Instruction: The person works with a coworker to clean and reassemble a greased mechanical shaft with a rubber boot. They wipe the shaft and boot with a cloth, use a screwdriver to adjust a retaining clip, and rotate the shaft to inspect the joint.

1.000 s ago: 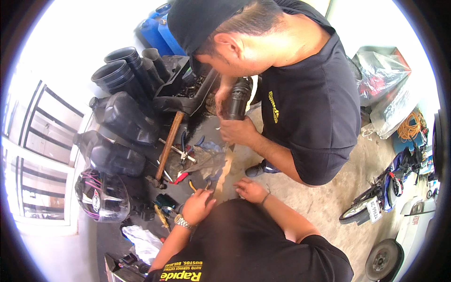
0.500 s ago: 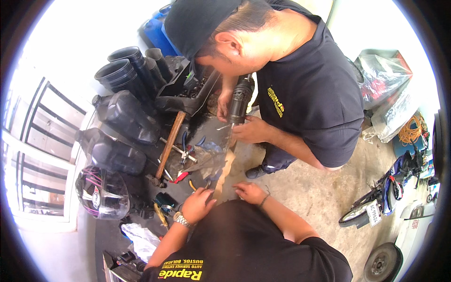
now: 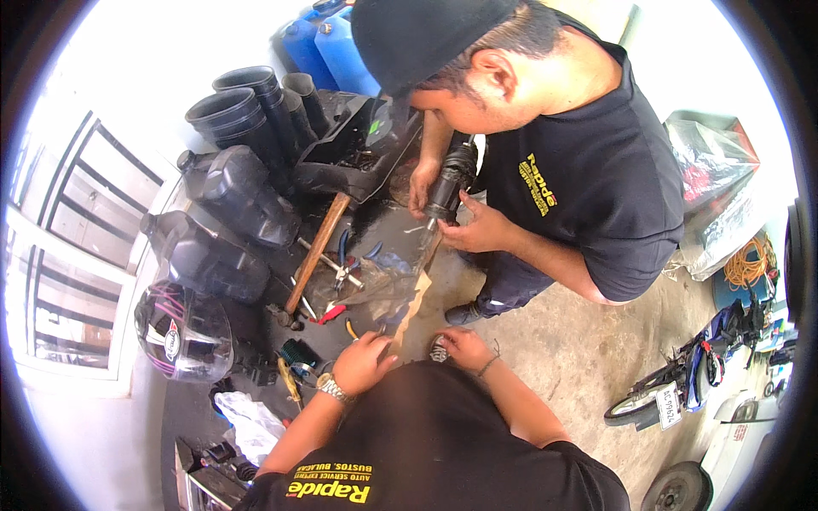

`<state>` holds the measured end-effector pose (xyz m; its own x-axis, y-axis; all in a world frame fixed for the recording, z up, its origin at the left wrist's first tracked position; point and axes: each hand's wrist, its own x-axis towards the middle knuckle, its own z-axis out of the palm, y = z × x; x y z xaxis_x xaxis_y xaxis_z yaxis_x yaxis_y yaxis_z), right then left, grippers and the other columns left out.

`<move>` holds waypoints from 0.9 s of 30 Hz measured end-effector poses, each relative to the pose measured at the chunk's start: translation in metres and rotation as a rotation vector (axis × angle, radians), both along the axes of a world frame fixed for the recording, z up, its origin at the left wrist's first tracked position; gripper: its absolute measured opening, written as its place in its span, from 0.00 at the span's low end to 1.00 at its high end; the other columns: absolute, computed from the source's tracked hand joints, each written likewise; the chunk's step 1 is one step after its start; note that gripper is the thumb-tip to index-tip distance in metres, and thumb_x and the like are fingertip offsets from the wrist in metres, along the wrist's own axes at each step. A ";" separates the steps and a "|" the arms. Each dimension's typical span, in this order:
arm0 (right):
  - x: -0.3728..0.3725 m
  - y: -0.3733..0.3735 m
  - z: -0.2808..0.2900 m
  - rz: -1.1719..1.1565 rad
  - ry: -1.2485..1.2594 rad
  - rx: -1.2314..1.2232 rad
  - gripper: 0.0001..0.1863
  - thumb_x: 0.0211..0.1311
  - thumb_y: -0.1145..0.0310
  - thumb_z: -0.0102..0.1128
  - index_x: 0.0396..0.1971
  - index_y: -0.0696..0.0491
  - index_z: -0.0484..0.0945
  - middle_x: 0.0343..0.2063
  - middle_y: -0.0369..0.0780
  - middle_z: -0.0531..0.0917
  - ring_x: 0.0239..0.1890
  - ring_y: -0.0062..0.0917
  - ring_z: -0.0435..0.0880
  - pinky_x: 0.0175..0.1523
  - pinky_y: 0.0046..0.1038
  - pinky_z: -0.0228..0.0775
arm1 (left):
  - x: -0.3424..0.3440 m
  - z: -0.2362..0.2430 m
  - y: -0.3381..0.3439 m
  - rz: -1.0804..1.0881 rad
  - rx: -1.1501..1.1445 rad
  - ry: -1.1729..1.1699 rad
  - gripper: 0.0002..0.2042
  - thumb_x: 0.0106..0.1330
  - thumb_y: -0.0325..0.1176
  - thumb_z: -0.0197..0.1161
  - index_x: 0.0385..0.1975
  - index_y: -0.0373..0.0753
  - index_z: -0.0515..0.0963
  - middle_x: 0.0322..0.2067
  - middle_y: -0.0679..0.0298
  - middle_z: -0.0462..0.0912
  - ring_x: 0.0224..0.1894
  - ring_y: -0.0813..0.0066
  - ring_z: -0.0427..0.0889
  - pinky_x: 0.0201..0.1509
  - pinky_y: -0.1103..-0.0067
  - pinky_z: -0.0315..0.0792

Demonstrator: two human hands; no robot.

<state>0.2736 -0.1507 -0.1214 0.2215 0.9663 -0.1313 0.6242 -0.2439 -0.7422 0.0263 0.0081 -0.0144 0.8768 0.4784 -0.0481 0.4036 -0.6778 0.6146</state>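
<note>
My left hand (image 3: 362, 362), wearing a metal watch, is loosely curved with fingers apart at the bench edge, beside the tan paper strip (image 3: 413, 302) and clear plastic (image 3: 379, 298). My right hand (image 3: 463, 347) hangs open with bent fingers over my patterned shoe, holding nothing visible. Across from me a co-worker (image 3: 618, 187) bends over a black cylindrical part (image 3: 449, 187) with a ribbed boot and metal shaft, held in both hands. A wooden-handled hammer (image 3: 319, 251), pliers (image 3: 348, 247) and other tools lie on the dark bench to the left.
Black jugs (image 3: 230, 192), boots or tubes (image 3: 221, 119), blue containers (image 3: 341, 47) and a black tray (image 3: 358, 162) crowd the bench's back. A helmet (image 3: 187, 332) and white bag (image 3: 256, 426) sit left. A motorcycle (image 3: 682, 383) and orange cord (image 3: 745, 260) stand right.
The co-worker's right hand has left its grip higher on the part and moved down to the shaft end. The view has shifted slightly. My hands stay low in similar poses.
</note>
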 end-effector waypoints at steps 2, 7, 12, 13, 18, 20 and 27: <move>0.002 0.000 0.000 -0.063 0.023 -0.122 0.14 0.67 0.66 0.56 0.50 0.52 0.81 0.44 0.47 0.84 0.44 0.44 0.84 0.50 0.39 0.76 | -0.002 -0.002 0.000 0.003 0.027 -0.038 0.17 0.63 0.40 0.66 0.49 0.40 0.77 0.44 0.53 0.79 0.42 0.49 0.82 0.46 0.63 0.78; 0.003 0.003 0.000 -0.019 -0.018 -0.048 0.14 0.68 0.65 0.56 0.49 0.52 0.81 0.44 0.48 0.84 0.45 0.43 0.84 0.50 0.39 0.76 | -0.005 -0.004 0.000 0.018 0.000 -0.028 0.18 0.64 0.41 0.65 0.50 0.39 0.78 0.44 0.53 0.79 0.43 0.49 0.82 0.46 0.63 0.78; 0.003 0.007 0.003 0.020 -0.041 0.006 0.14 0.68 0.64 0.56 0.49 0.53 0.81 0.45 0.47 0.85 0.44 0.43 0.85 0.50 0.38 0.77 | -0.006 -0.003 0.002 0.050 -0.011 0.005 0.18 0.64 0.42 0.65 0.50 0.39 0.77 0.45 0.53 0.79 0.43 0.49 0.82 0.46 0.63 0.78; 0.003 0.008 0.004 0.020 -0.036 0.004 0.14 0.68 0.64 0.57 0.49 0.53 0.81 0.45 0.47 0.85 0.44 0.43 0.85 0.50 0.37 0.77 | -0.007 -0.002 0.002 0.056 -0.016 0.012 0.19 0.64 0.42 0.65 0.50 0.39 0.77 0.45 0.53 0.79 0.43 0.49 0.82 0.46 0.63 0.78; 0.008 0.009 0.010 0.010 -0.005 -0.067 0.16 0.68 0.61 0.55 0.50 0.51 0.81 0.46 0.48 0.84 0.48 0.46 0.83 0.53 0.42 0.75 | -0.007 -0.002 0.002 0.078 -0.036 0.052 0.19 0.65 0.43 0.64 0.52 0.41 0.77 0.46 0.55 0.79 0.46 0.50 0.81 0.49 0.63 0.78; 0.011 0.009 0.010 0.028 -0.001 -0.034 0.16 0.68 0.61 0.55 0.50 0.51 0.81 0.46 0.48 0.84 0.48 0.46 0.83 0.53 0.41 0.75 | -0.005 -0.002 0.001 0.082 -0.020 0.038 0.19 0.65 0.44 0.64 0.52 0.41 0.77 0.46 0.56 0.79 0.45 0.51 0.81 0.48 0.63 0.78; 0.016 0.010 -0.001 0.063 0.019 0.010 0.16 0.69 0.61 0.55 0.50 0.53 0.80 0.45 0.48 0.84 0.48 0.47 0.83 0.52 0.41 0.75 | 0.004 0.003 -0.006 0.106 -0.015 0.059 0.20 0.65 0.45 0.63 0.51 0.40 0.78 0.47 0.54 0.79 0.46 0.51 0.81 0.50 0.63 0.77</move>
<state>0.2892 -0.1403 -0.1226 0.1573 0.9796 -0.1249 0.6237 -0.1966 -0.7565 0.0304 0.0020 -0.0111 0.8169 0.5668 -0.1067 0.5083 -0.6202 0.5975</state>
